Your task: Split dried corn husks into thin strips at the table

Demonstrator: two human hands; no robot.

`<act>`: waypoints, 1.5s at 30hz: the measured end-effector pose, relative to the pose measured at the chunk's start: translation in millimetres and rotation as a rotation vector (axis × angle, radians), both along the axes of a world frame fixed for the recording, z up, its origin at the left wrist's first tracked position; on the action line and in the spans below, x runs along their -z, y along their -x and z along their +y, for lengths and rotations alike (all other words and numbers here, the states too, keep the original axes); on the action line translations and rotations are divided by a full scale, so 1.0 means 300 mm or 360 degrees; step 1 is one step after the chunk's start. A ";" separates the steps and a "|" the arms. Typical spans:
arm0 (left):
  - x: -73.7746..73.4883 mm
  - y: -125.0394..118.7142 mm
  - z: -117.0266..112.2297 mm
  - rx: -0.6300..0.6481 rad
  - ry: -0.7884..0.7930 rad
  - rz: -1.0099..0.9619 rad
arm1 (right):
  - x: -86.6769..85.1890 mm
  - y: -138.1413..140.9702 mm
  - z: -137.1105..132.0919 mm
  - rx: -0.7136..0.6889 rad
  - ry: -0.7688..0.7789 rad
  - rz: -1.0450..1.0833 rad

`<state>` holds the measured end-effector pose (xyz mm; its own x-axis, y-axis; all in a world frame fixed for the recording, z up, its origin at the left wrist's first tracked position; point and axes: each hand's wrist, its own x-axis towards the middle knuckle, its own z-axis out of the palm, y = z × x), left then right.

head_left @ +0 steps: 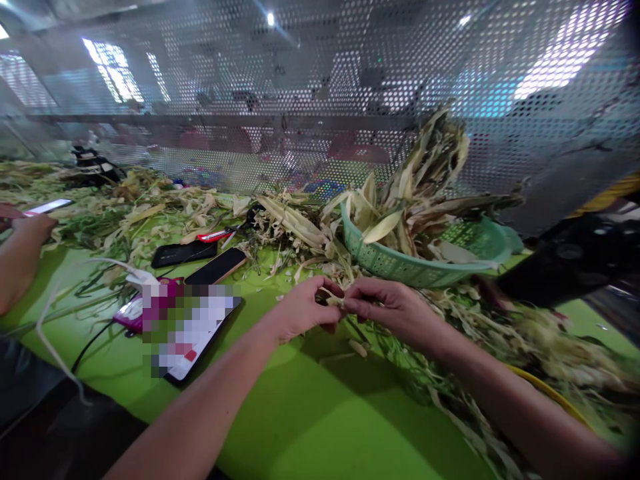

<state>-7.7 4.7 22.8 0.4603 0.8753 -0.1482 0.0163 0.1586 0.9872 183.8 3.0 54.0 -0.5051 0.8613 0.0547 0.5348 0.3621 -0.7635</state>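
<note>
My left hand [306, 308] and my right hand [387, 303] meet over the green table [310, 413], fingers pinched together on a small pale strip of dried plant husk [334, 299]. Just behind them stands a teal plastic basket [400, 265] heaped with dried husks and leaves. Loose husks and green stems lie under and to the right of my right hand.
Several phones lie left of my hands, one with a lit screen [193, 333]. Red-handled scissors [220, 234] rest among husks further back. Another person's arm [20, 253] holding a phone is at the far left. A perforated metal screen [320, 100] closes the back.
</note>
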 end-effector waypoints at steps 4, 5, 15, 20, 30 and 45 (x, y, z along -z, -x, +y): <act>0.014 -0.003 0.002 0.0015 -0.0062 0.0033 | -0.008 0.006 -0.009 0.0047 -0.0078 -0.0090; 0.018 -0.004 0.002 0.0018 -0.0082 0.0044 | -0.008 0.007 -0.012 0.0061 -0.0076 -0.0089; 0.018 0.000 -0.005 0.0039 -0.0342 0.0290 | -0.005 0.017 -0.014 0.0140 -0.0015 -0.0107; 0.008 0.004 -0.007 0.0064 -0.0370 0.0371 | -0.007 0.012 -0.010 0.0072 -0.0056 -0.0098; 0.022 0.004 -0.002 0.0025 -0.0521 0.0532 | 0.016 0.016 -0.009 0.0125 -0.0094 -0.0140; 0.027 0.010 0.005 0.0066 -0.0232 0.0209 | -0.022 0.008 -0.021 0.0091 -0.0184 -0.0214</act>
